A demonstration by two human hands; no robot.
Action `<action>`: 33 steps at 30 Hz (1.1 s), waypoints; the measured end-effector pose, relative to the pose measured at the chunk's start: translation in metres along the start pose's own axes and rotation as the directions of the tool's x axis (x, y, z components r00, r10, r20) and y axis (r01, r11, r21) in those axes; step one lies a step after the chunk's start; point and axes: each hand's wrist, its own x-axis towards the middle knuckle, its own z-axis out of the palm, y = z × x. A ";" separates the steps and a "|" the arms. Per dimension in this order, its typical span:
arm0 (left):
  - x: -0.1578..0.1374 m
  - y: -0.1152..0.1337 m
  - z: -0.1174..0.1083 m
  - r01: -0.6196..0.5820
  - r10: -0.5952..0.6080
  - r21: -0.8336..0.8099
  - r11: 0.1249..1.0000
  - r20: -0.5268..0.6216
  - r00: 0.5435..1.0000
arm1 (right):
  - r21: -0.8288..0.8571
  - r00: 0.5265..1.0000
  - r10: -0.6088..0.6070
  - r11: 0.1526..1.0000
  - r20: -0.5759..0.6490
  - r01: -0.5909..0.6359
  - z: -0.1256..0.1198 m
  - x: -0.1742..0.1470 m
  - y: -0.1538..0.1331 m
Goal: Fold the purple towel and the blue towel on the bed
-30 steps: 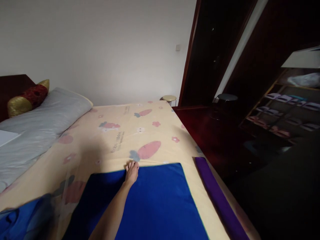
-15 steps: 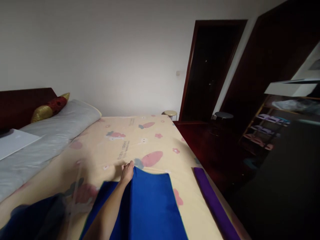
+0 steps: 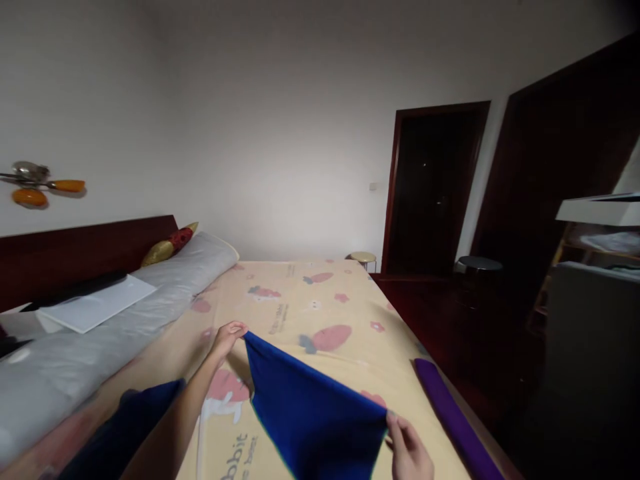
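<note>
A blue cloth [image 3: 315,413] with a thin green edge is stretched taut between my hands, above the bed. My left hand [image 3: 231,335] pinches its upper left corner, fingertips together. At the upper right corner, the thumb and fingers of my right hand [image 3: 411,450] close on the fabric. The cloth's lower part runs out of the picture at the bottom. Dark blue fabric [image 3: 133,420] lies at lower left, partly behind my left forearm; what it is I cannot tell. A long, narrow purple folded cloth [image 3: 450,417] lies along the bed's right side.
The bed has a cream sheet [image 3: 295,303] with carrot and rabbit prints. A grey quilt [image 3: 167,327] runs along the headboard side, with a white board-like object [image 3: 103,303] on it. Beyond the bed stand a yellow-topped stool [image 3: 363,257] and a dark stool [image 3: 480,264].
The cloth lay spread on the bed with my left hand at its middle fold; now it is lifted by two corners. My right hand has come into view. The view has turned left and tilted up.
</note>
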 end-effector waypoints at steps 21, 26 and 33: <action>-0.138 0.109 -0.127 -0.116 0.120 -0.114 0.987 0.028 0.992 | -0.144 0.913 -0.186 0.957 0.362 0.253 -0.035 0.069 -0.197; -0.139 0.106 -0.136 -0.133 0.130 0.024 0.991 0.109 0.986 | -0.259 0.873 -0.254 0.887 0.417 0.382 -0.049 0.064 -0.193; -0.154 0.082 -0.154 -0.275 0.254 0.128 0.953 0.159 0.954 | -0.365 0.782 -0.156 0.818 0.604 0.445 -0.077 0.043 -0.181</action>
